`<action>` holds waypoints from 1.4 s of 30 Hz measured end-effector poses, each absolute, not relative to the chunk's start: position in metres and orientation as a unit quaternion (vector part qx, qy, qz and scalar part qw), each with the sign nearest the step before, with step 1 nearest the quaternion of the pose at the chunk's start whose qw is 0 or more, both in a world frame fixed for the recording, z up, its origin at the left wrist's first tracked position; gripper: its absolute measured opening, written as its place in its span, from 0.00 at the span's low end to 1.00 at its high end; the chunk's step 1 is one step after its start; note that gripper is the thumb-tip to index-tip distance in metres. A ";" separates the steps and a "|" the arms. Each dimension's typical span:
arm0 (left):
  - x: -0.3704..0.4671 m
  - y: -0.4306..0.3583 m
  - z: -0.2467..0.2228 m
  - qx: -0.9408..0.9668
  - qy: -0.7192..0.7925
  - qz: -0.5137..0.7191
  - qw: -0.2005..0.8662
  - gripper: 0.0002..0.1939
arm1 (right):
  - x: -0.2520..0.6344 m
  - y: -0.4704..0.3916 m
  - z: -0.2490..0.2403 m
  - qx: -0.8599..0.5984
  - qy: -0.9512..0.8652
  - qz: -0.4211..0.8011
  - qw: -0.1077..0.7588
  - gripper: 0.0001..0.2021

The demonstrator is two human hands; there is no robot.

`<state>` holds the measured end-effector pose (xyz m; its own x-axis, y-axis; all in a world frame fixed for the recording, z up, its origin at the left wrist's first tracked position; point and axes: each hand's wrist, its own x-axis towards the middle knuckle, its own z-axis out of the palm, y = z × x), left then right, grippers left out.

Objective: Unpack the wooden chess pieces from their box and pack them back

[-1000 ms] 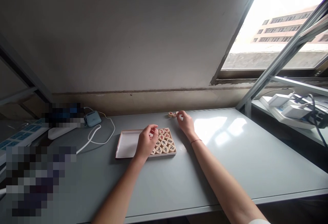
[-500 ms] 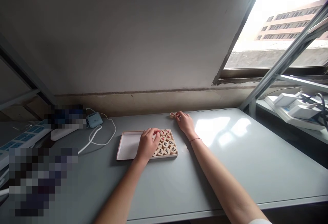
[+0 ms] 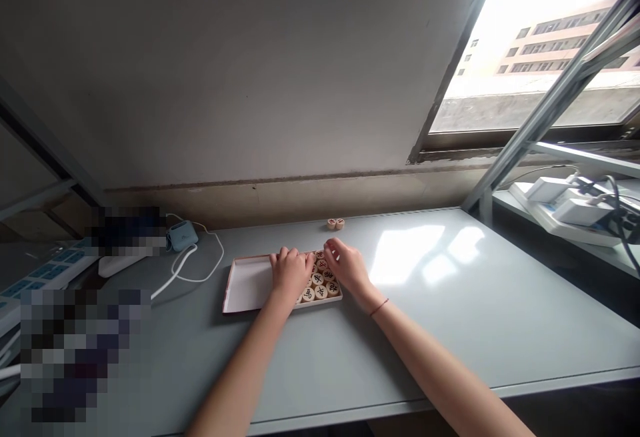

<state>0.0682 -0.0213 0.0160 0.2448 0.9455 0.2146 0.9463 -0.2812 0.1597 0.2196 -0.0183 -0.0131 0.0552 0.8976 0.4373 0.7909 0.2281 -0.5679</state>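
A shallow box (image 3: 245,283) lies on the desk, its left part bare and white inside. Round wooden Chinese chess pieces (image 3: 321,292) with red and black characters fill its right part in rows. My left hand (image 3: 291,271) rests over the middle of the box, fingers bent and close together; whatever is under them is hidden. At the box's back right corner, my right hand (image 3: 347,267) has its thumb and fingers pinched over the pieces, and what they hold does not show. Two more chess pieces (image 3: 335,223) sit side by side near the desk's back edge.
The grey desk (image 3: 430,337) meets a wall at the back. A light blue charger (image 3: 183,235) with a white cable (image 3: 216,267) lies to the left, near a power strip (image 3: 50,277). Another power strip with plugs (image 3: 565,203) stands on a ledge at right.
My right hand has come from the two pieces at the back toward me, to the box's back right corner. My left hand stays over the box, its fingers slightly shifted.
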 end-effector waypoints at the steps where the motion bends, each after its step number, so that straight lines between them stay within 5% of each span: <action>1: 0.070 -0.021 0.016 -0.788 -0.600 -0.137 -0.003 0.22 | 0.219 -0.019 -0.013 -0.617 -0.686 0.063 0.379 0.10; 12: 0.063 -0.022 0.019 -0.728 -0.587 -0.337 -0.112 0.10 | 0.219 -0.021 0.000 -0.440 -0.800 -0.034 0.407 0.12; 20: 0.068 -0.031 0.028 -0.617 -0.531 -0.476 -0.333 0.15 | 0.209 -0.027 0.000 -0.414 -0.777 0.047 0.471 0.09; 36: 0.050 -0.026 0.031 -0.680 -0.504 -0.394 -0.358 0.19 | 0.210 -0.030 0.005 -0.387 -0.793 0.075 0.465 0.10; 42: 0.043 -0.022 0.027 -0.746 -0.518 -0.356 -0.219 0.17 | 0.235 -0.016 0.008 -0.437 -0.769 0.017 0.467 0.09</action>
